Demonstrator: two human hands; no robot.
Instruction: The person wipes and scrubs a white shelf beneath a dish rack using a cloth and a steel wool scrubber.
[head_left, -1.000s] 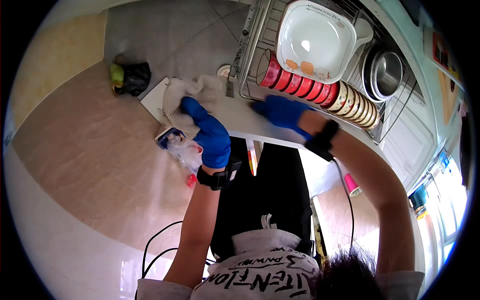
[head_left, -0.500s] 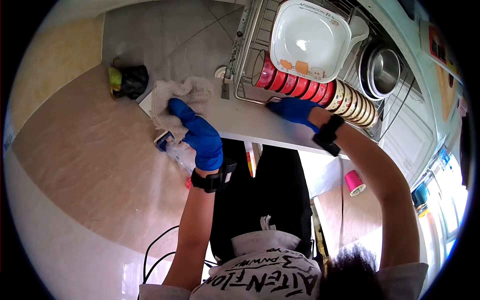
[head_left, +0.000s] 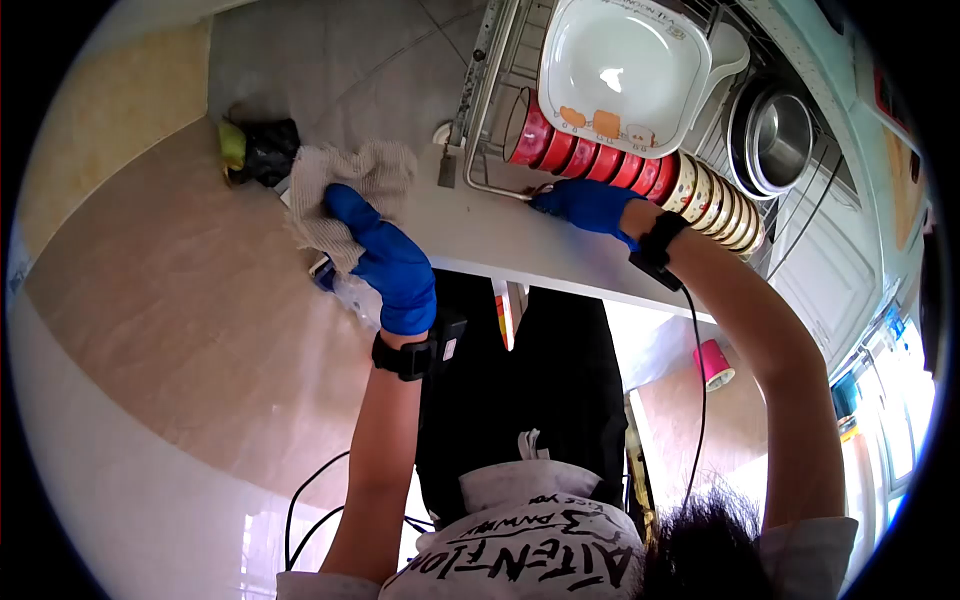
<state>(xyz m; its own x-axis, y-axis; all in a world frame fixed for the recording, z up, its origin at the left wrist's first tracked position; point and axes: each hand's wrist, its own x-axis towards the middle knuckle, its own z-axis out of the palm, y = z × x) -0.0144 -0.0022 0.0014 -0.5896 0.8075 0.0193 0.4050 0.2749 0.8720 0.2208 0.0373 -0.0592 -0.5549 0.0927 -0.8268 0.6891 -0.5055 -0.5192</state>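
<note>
My left hand [head_left: 392,268], in a blue rubber glove, presses a beige ribbed cloth [head_left: 352,185] over the left end of a white drawer front [head_left: 480,222]. The thumb shows on top of the cloth; other fingers are hidden by it. My right hand [head_left: 592,208], also gloved in blue, is closed at the front rail of the wire rack [head_left: 490,187] in the drawer, its fingertips partly hidden. Just beyond it stands a row of red bowls [head_left: 575,158] and cream patterned bowls [head_left: 718,200]. Behind them a white square dish [head_left: 620,70] leans in the rack.
Steel pots [head_left: 780,140] sit at the rack's right. A black plastic bag [head_left: 270,152] with something green lies on the floor at left. A clear plastic bag [head_left: 357,300] is under the drawer's left end. A pink cup [head_left: 714,365] is at lower right.
My left hand and the cloth have shifted slightly left and up along the drawer's end. My right hand stays at the rack rail. The view has shifted a little.
</note>
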